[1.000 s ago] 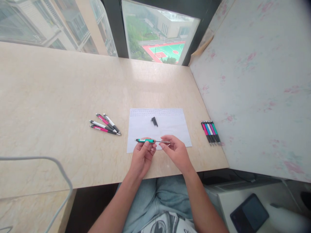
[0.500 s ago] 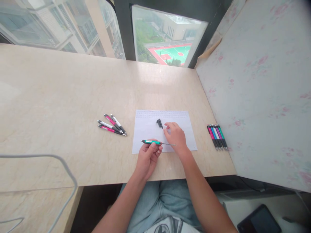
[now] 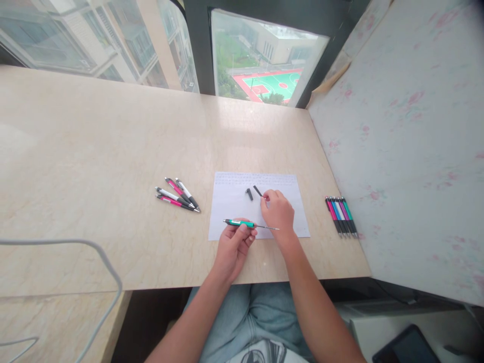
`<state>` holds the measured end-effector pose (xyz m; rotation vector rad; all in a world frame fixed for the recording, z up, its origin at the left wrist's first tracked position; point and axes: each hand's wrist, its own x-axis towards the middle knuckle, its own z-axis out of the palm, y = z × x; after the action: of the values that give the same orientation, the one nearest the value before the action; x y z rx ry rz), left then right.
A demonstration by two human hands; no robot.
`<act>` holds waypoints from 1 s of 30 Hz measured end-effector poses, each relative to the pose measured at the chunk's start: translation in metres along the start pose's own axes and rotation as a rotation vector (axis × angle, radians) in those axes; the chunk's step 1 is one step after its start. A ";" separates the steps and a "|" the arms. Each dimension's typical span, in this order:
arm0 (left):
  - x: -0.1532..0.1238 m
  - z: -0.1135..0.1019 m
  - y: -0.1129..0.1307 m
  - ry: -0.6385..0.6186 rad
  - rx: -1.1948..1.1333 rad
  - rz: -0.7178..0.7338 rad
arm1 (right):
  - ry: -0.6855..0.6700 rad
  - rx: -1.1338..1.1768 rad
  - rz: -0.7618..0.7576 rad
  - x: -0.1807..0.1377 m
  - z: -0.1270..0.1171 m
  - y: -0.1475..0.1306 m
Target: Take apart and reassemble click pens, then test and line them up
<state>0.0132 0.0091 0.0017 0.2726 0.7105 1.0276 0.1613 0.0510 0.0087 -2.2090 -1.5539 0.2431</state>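
Note:
My left hand [image 3: 235, 245] is closed on a teal pen barrel [image 3: 239, 222] just above the near edge of a white sheet of paper [image 3: 230, 201]. A thin refill [image 3: 266, 227] sticks out of the barrel to the right. My right hand [image 3: 279, 212] is over the paper with its fingertips pinched on a small black pen part [image 3: 257, 190]. A second small black part [image 3: 249, 194] lies on the paper just left of it.
Several pink and white pens [image 3: 177, 194] lie on the beige table [image 3: 94, 151] to the left. A row of coloured pens [image 3: 341, 216] lies by the right wall. A window is behind the table. A grey wire frame [image 3: 91, 252] stands at the near left.
My right hand let go of the refill tip, reached forward over the paper and pinched one of the two black parts, drawing it apart from the other. My left hand kept the teal barrel.

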 end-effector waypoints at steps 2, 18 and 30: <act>0.000 0.000 0.000 0.003 -0.001 0.001 | 0.022 0.184 0.023 -0.004 -0.007 0.010; 0.000 -0.002 -0.001 0.015 0.011 0.036 | 0.005 0.803 0.111 -0.088 -0.086 0.061; 0.001 -0.002 -0.001 0.020 0.035 0.063 | -0.024 0.722 0.001 -0.083 -0.086 0.049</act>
<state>0.0131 0.0087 -0.0007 0.3173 0.7428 1.0799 0.2060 -0.0605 0.0554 -1.6351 -1.2110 0.7070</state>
